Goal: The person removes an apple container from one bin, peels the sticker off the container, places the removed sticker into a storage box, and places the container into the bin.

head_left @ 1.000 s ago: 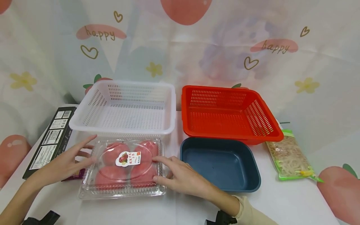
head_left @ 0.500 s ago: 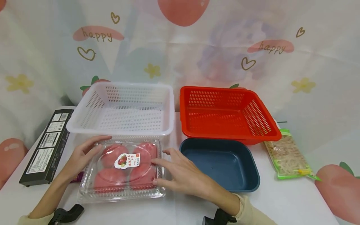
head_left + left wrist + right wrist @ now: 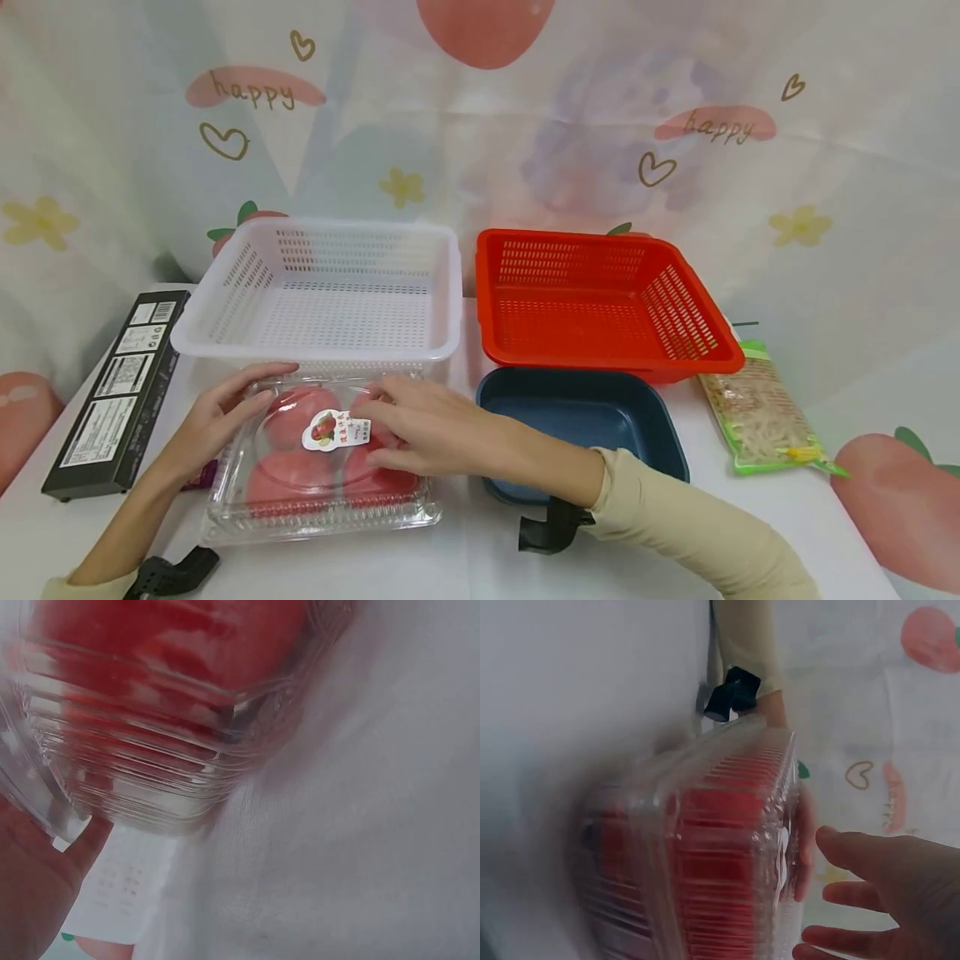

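Note:
A clear plastic clamshell box (image 3: 322, 521) lies on the white table, with several round red fruits (image 3: 292, 479) inside and a white label (image 3: 337, 429) on its lid. My left hand (image 3: 217, 421) holds the box at its far left corner; in the left wrist view its fingers (image 3: 86, 847) are at the rim. Over the right half of the lid is my right hand (image 3: 431, 425), fingers loosely bent and pointing left toward the label. The right wrist view shows its fingers (image 3: 847, 847) spread apart, with a gap from the lid.
Behind the box stands a white basket (image 3: 322, 354), beside a red basket (image 3: 611, 362). A dark blue basin (image 3: 577, 417) is right of the box. A black carton (image 3: 112, 400) lies left, partly near a purple packet (image 3: 201, 477); a green-edged noodle bag (image 3: 765, 408) lies right.
My left hand has moved forward onto the box's far left corner. My right hand has shifted left from the box's right edge to above its lid.

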Tool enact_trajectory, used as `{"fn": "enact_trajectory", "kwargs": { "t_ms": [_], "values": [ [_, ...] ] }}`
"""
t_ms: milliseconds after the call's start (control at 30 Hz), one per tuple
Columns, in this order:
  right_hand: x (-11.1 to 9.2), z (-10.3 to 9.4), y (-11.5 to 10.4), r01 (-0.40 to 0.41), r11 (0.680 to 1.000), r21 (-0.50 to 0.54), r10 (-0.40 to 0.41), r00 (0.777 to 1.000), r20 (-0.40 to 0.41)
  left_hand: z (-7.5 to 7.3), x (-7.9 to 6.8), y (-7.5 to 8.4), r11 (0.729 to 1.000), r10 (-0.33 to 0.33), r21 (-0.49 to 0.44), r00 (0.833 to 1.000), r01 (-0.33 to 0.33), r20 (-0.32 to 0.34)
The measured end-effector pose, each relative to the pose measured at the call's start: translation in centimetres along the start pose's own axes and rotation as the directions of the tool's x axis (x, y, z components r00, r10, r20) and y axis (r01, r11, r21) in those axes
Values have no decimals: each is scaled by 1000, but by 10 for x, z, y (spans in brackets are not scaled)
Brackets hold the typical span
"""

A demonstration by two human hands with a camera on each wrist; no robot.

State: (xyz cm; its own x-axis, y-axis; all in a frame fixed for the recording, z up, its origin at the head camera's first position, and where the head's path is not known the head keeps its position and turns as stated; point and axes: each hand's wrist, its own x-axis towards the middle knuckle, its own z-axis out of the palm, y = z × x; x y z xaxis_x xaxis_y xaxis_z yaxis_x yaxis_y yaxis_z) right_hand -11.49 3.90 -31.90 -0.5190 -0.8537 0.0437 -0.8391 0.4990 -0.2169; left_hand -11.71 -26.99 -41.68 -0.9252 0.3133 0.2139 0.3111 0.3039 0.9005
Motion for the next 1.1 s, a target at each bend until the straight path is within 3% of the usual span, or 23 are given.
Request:
{"fn": "enact_trajectory", "kwargs": {
  "t_ms": [167, 333, 500, 600, 867, 1100],
  "values": [
    [37, -9, -1, 113, 992, -49, -106, 986, 125, -1, -1, -1, 1000, -1, -9, 1000, 1, -1],
    [64, -7, -1, 233, 970, -64, -210, 943, 258, 1, 1, -3, 999, 34, 10, 999, -34, 12],
    [78, -3, -5, 297, 948, -113, -239, 902, 360, 0, 1, -4, 999, 40, 21, 999, -40, 5],
    [82, -2, -8, 328, 933, -149, -248, 885, 393, -1, 0, -4, 999, 43, 17, 999, -43, 7],
    [85, -5, -13, 372, 905, -209, -260, 869, 420, -1, 0, -3, 999, 46, 9, 999, -46, 11],
    [92, -7, -18, 388, 896, -216, -256, 849, 462, -1, 0, -3, 1000, 17, 14, 1000, -17, 8]
  ]
}}
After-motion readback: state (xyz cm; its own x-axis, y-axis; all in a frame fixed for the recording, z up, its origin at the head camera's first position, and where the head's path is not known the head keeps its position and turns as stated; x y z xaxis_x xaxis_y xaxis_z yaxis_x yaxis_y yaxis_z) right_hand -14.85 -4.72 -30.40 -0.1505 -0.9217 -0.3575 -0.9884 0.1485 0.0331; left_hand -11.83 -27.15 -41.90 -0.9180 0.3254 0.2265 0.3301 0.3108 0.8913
